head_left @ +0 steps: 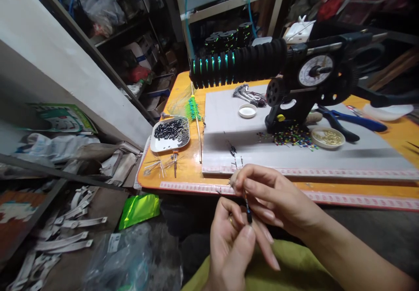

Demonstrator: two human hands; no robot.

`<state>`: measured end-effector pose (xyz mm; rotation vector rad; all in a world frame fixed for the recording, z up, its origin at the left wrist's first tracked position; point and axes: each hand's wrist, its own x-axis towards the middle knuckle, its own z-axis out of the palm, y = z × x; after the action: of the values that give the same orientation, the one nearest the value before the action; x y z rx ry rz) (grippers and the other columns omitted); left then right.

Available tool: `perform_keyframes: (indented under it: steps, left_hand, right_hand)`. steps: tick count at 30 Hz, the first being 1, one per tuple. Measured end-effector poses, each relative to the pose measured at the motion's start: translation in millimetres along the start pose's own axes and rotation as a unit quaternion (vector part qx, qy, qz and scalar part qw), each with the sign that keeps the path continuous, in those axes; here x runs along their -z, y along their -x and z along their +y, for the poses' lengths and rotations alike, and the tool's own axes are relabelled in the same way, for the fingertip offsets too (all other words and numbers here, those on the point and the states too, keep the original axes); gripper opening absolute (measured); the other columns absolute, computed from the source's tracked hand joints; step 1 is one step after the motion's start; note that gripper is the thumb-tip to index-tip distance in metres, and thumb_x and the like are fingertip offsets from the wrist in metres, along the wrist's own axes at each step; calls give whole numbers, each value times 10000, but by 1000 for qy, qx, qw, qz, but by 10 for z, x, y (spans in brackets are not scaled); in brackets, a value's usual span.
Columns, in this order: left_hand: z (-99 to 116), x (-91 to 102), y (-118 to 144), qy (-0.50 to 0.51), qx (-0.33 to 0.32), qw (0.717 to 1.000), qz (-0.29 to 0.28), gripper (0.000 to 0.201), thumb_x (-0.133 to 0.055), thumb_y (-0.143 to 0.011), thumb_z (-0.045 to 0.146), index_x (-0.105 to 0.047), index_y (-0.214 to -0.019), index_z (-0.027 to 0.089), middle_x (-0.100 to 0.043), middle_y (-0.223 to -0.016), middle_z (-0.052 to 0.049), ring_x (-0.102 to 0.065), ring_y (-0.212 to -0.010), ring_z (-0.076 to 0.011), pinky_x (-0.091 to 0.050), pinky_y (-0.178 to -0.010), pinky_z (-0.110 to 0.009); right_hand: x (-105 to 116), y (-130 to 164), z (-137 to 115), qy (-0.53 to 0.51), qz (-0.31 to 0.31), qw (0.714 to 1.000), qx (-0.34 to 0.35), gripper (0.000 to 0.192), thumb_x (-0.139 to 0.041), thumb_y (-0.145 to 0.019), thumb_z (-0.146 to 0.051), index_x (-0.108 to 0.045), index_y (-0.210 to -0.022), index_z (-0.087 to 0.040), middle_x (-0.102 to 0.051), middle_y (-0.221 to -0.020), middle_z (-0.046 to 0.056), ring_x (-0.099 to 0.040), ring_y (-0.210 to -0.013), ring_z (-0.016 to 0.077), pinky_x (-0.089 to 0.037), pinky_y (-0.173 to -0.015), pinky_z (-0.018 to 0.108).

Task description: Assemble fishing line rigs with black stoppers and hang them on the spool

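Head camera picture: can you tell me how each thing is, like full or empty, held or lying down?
Left hand: pinching the small black tube.
Right hand: fingers closed on the same piece.
Small black tube: held upright between both hands.
Tray of black tubes: part full, lying on the table.
White lid: empty, lying flat.
Bowl of gold bits: filled.
Blue pliers: lying down, unheld.

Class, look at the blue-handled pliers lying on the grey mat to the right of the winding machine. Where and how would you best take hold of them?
Probably by the two blue handles, from the right. The blue-handled pliers lie flat on the grey mat, handles spread and pointing right with open space around them, while the jaw end lies close against the winding machine. A grip around both handles from above seems least obstructed.
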<state>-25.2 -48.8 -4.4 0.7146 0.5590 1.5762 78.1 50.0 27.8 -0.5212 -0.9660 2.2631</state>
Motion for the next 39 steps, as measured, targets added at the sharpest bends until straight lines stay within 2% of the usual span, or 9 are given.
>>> perform_keyframes:
  steps: [6, 11, 14, 17, 23, 27, 35, 38, 39]
  left_hand:
    - [0, -28, 30, 3, -8, 1000, 16, 197, -582, -980, 329, -422, -919, 229, -567, -569, 63, -581, -596, -127, -404, -727, -278]
    - [11, -49, 47, -3, 3, 1000, 11, 186, -565, -988, 334, -425, -929, 227, -616, -595, 42, -543, -558, -113, -378, -694, -261]
    - [26, -63, 47, -11, -3, 1000, 23, 221, -585, -976, 346, -406, -910, 233, -620, -599, 39, -567, -560, -136, -407, -722, -289]
    - [30, -77, 42, -20, -5, 999, 27, 245, -582, -975, 379, -393, -920, 233, -699, -744, -6, -572, -548, -129, -416, -715, -301]
    - [35, -36, 46, -15, -6, 1000, -2, 229, -547, -1001, 356, -376, -916, 229, -575, -606, 47, -510, -502, -86, -287, -539, -200]
    - [37, -12, 55, 10, 15, 999, -26, 214, -534, -1013, 351, -372, -958, 222, -685, -820, -9, -409, -443, -12, -176, -445, -153]
    - [69, -55, 41, 24, 31, 999, -15, 263, -560, -989, 394, -360, -952, 227, -699, -894, -56, -492, -502, -50, -183, -446, -155]
    - [69, -50, 49, 14, 44, 999, -4, 272, -562, -989, 409, -361, -940, 233, -672, -769, -13, -491, -484, -68, -227, -461, -165]
    - [61, -47, 52, 10, 41, 999, 2, 279, -566, -985, 413, -360, -927, 235, -638, -690, 11, -504, -493, -86, -264, -483, -176]
  right_hand:
    - [-39, -21, 11, -94, -51, 994, -7, 157, -728, -905, -356, -709, -859, -207, -440, -472, -104, -250, -306, 5, -456, -332, 134]
    - [-63, -42, 6, -116, -37, 992, -23, 214, -646, -964, -393, -681, -859, -210, -405, -394, -116, -242, -253, 16, -391, -287, 113]
    - [-47, -27, -9, -79, -27, 996, -25, 243, -675, -939, -429, -697, -934, -187, -491, -446, -94, -299, -263, 20, -423, -298, 132]
    - [-19, 8, -10, -43, -29, 998, -28, 228, -746, -887, -388, -701, -924, -167, -623, -647, -42, -333, -299, -4, -454, -318, 143]
    - [-61, 26, 21, -95, -61, 994, -5, 122, -696, -933, -315, -694, -887, -202, -427, -448, -113, -251, -298, 7, -474, -350, 126]
    - [-116, -9, 16, -132, -49, 990, -6, 152, -652, -961, -345, -673, -902, -206, -426, -441, -117, -226, -278, 10, -430, -313, 109]
    - [-104, -40, 19, -118, -10, 993, -26, 249, -705, -914, -434, -678, -899, -188, -411, -436, -126, -184, -266, 1, -384, -270, 108]
    - [-53, 5, 41, -94, -28, 994, -47, 291, -667, -937, -463, -713, -951, -176, -381, -397, -125, -234, -255, 17, -425, -293, 135]
    - [-34, 25, 45, -83, -27, 995, -49, 293, -677, -931, -458, -722, -959, -170, -430, -428, -110, -246, -264, 11, -423, -299, 133]
